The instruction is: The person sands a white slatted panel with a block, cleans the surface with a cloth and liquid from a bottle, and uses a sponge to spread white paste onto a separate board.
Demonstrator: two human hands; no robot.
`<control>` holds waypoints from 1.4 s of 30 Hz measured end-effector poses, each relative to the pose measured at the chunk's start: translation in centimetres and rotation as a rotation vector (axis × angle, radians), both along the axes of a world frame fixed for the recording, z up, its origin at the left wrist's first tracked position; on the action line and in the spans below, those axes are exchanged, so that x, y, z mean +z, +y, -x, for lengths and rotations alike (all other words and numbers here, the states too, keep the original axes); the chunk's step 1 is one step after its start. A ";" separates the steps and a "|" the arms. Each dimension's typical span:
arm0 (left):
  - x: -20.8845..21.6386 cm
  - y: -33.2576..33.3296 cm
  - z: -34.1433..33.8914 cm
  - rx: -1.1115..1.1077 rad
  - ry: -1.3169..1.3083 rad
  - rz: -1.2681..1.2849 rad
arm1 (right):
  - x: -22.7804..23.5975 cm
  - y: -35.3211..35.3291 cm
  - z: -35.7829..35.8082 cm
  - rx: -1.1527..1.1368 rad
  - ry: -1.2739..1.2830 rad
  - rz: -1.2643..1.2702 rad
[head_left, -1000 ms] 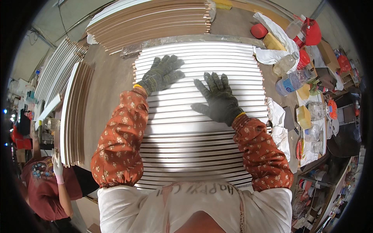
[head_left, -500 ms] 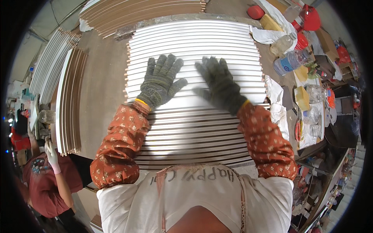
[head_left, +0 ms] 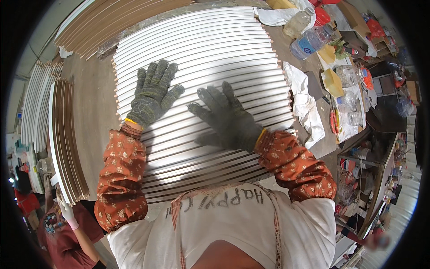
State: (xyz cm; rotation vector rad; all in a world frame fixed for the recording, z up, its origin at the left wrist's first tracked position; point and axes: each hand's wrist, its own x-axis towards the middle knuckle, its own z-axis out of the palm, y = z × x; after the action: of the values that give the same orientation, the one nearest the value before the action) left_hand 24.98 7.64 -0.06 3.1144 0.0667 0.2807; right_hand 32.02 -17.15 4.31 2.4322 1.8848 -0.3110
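Observation:
Long white slats [head_left: 201, 40] with small brown ends lie side by side before me, gaps between them wider toward my body. My left hand [head_left: 154, 94], in a dark grey-green knit glove with a yellow cuff edge, rests flat on the left part of the slats, fingers stretched out. Over the middle right of the slats is my right hand [head_left: 230, 119] in a matching glove, its fingers spread and a little blurred; whether it presses on them I cannot tell. Neither hand holds anything.
Brown-sided strips [head_left: 121, 22] are stacked beyond the slats, and more strips [head_left: 67, 143] stand at the left. A plastic bottle [head_left: 309, 42], crumpled white cloth [head_left: 307, 105] and yellow sponges [head_left: 332, 83] lie at the right. A co-worker's white-gloved hand [head_left: 67, 210] shows lower left.
The view has turned, shifting the slats leftward in it. My right hand has moved nearer to my body across the slats, fingers now pointing more to the left. My left hand remains flat on them.

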 end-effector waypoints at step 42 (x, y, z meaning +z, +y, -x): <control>10.0 -0.6 13.1 0.060 0.097 0.539 | -2.0 -6.9 3.6 -0.090 0.133 -0.265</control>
State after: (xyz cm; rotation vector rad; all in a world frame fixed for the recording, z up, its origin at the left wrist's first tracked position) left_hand 11.90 7.04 9.98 2.5897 0.2006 0.0901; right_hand 28.44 -24.09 2.28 2.7370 1.9876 -0.2464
